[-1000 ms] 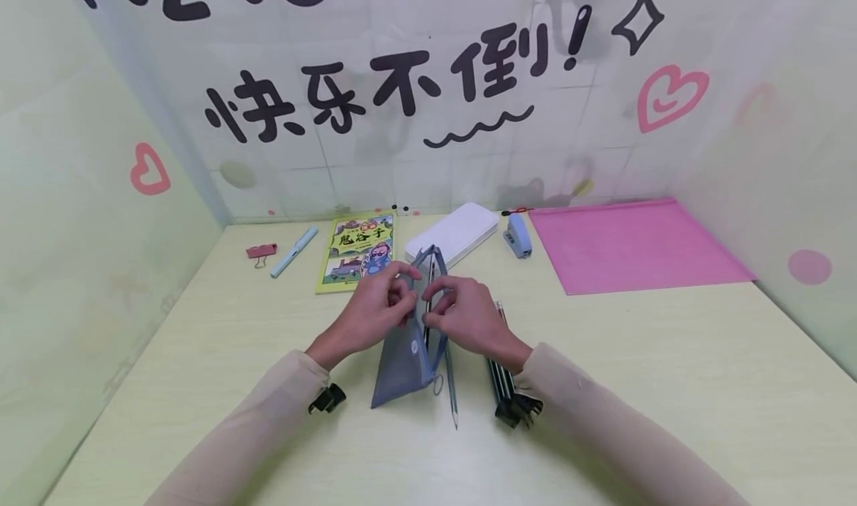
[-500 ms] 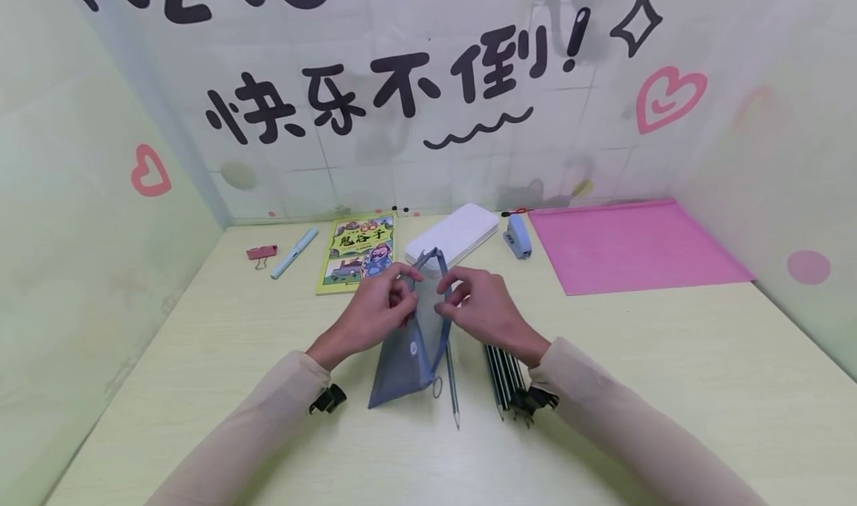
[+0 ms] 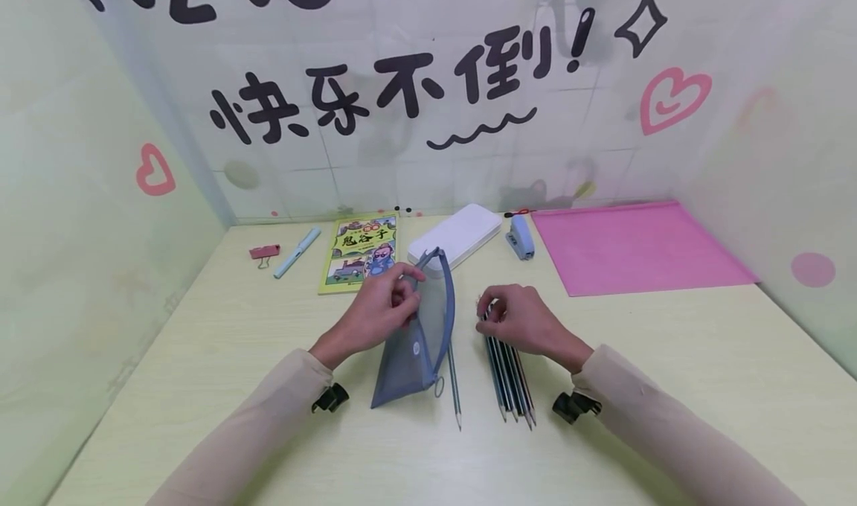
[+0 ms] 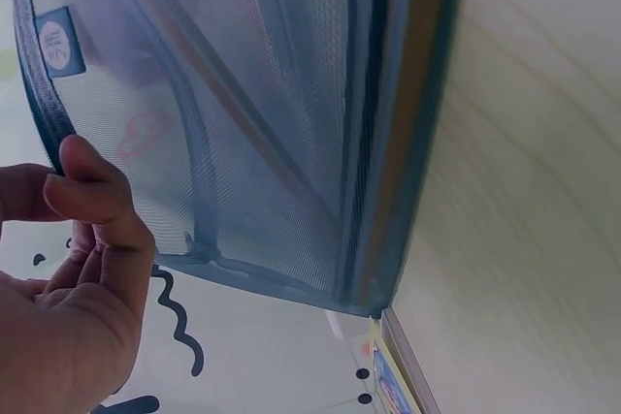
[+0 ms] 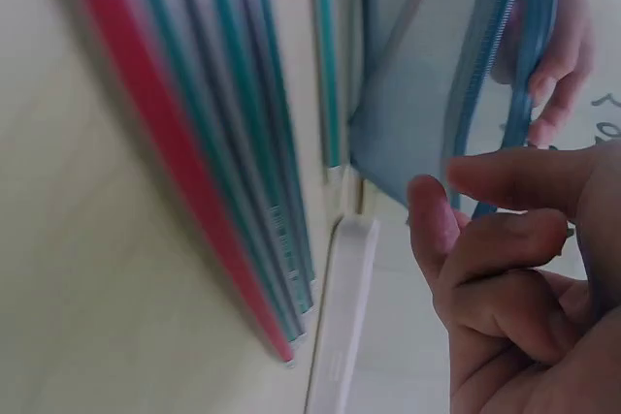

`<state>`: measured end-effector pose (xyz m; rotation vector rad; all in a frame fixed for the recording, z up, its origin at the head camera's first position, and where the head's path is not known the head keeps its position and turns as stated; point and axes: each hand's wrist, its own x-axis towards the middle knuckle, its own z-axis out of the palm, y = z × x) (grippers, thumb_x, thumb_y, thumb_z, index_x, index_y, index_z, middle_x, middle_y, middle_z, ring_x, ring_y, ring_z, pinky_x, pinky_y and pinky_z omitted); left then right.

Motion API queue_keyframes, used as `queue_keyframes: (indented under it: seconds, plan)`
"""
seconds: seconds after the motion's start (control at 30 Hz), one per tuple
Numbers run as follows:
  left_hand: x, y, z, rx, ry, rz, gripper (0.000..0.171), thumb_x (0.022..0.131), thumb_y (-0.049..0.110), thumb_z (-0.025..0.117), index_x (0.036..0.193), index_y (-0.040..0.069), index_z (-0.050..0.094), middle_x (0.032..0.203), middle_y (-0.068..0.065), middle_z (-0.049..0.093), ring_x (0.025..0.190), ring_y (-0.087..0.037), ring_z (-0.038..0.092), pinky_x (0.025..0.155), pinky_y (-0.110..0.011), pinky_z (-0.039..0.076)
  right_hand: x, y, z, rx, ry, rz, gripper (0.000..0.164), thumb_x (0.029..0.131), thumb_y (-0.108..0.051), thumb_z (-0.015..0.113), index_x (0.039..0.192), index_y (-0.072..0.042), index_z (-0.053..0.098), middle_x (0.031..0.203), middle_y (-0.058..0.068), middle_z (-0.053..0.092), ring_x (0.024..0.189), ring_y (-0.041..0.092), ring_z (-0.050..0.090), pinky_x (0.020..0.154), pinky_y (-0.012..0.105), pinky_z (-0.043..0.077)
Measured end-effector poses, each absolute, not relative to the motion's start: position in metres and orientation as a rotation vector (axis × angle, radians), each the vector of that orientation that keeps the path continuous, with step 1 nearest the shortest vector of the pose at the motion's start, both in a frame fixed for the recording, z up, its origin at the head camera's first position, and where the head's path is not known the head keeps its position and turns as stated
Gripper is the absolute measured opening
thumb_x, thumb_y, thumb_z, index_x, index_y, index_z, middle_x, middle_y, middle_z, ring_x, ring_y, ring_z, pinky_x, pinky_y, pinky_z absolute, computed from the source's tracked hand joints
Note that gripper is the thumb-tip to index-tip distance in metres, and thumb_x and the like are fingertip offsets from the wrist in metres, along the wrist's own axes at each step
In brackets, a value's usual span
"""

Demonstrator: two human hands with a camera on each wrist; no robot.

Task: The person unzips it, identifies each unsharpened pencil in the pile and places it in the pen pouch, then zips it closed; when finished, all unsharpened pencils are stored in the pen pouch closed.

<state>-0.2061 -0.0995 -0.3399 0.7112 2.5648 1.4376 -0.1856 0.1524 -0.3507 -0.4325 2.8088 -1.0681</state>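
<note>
My left hand (image 3: 382, 305) pinches the upper edge of a blue-grey mesh zip pencil case (image 3: 402, 372), which stands upright with its mouth spread. Through the mesh in the left wrist view a slanting pencil (image 4: 233, 94) shows inside. My right hand (image 3: 518, 320) is over the rear ends of several dark green striped pencils (image 3: 512, 387) lying side by side. In the right wrist view its thumb and forefinger are a little apart with nothing between them; a red pencil (image 5: 194, 191) lies at the row's edge. A single pencil (image 3: 455, 394) lies right beside the case.
Behind the hands are a comic-covered book (image 3: 355, 249), a white box (image 3: 462, 234), a blue stapler (image 3: 520, 238) and a pink sheet (image 3: 643, 249). A red binder clip (image 3: 264, 252) and a light-blue pen (image 3: 297, 253) lie at the left. A wall closes off the back.
My right hand, which held a pencil in the case mouth, has let it go into the case and moved right to above the pencil row. My left hand keeps its grip on the case.
</note>
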Motion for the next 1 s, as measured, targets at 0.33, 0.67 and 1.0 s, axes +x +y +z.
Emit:
queue_keyframes:
  seconds: [0.33,0.67,1.0]
  plan:
    - [-0.207,-0.099,-0.340,0.725,2.549,1.443,0.027,0.099,0.008,0.053,0.126,0.006,0.055,0.073,-0.004,0.060,0.064,-0.016,0.059,0.061,-0.026,0.054,-0.184,0.161,-0.367,-0.525,2.787,-0.924,0.008,0.082,-0.004,0.072,0.087,-0.008,0.068,0.072,0.001,0.061,0.066,0.011,0.052,0.058,0.025,0.043]
    - [-0.206,-0.099,-0.340,0.703,2.542,1.441,0.027,0.100,0.008,0.053,0.127,0.007,0.055,0.074,-0.003,0.059,0.064,-0.016,0.058,0.061,-0.025,0.053,-0.184,0.157,-0.370,-0.498,2.829,-0.827,0.011,0.081,0.001,0.070,0.087,-0.008,0.067,0.072,0.001,0.059,0.066,0.013,0.051,0.060,0.026,0.044]
    - [-0.206,-0.100,-0.339,0.719,2.545,1.442,0.028,0.100,0.009,0.054,0.127,0.006,0.055,0.073,-0.003,0.059,0.063,-0.014,0.058,0.061,-0.026,0.053,-0.185,0.146,-0.370,-0.588,2.851,-0.697,0.012,0.080,-0.004,0.075,0.084,-0.010,0.065,0.067,-0.001,0.062,0.057,0.010,0.053,0.053,0.024,0.044]
